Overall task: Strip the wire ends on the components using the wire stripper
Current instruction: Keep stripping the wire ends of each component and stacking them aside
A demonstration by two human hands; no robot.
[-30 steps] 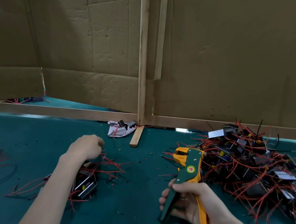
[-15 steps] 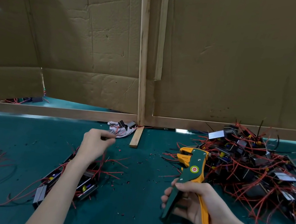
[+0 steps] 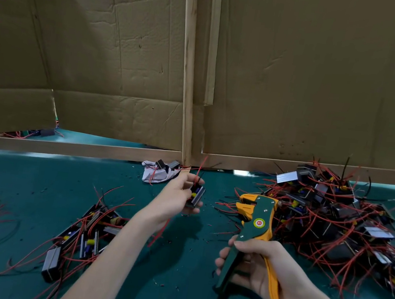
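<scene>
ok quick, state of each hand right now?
Left hand: holding one component with red wires.
Right hand: gripping the wire stripper by its handles.

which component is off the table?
The component gripped in the left hand, held up left of the wire stripper. The rest lie on the table, in the left cluster and right pile.

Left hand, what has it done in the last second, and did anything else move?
The left hand lifted off the small pile of components, moved up and right toward the wire stripper, and now holds one component with red wires in the air. The right hand kept its grip on the stripper, nearly in place; the large pile is unchanged.
</scene>
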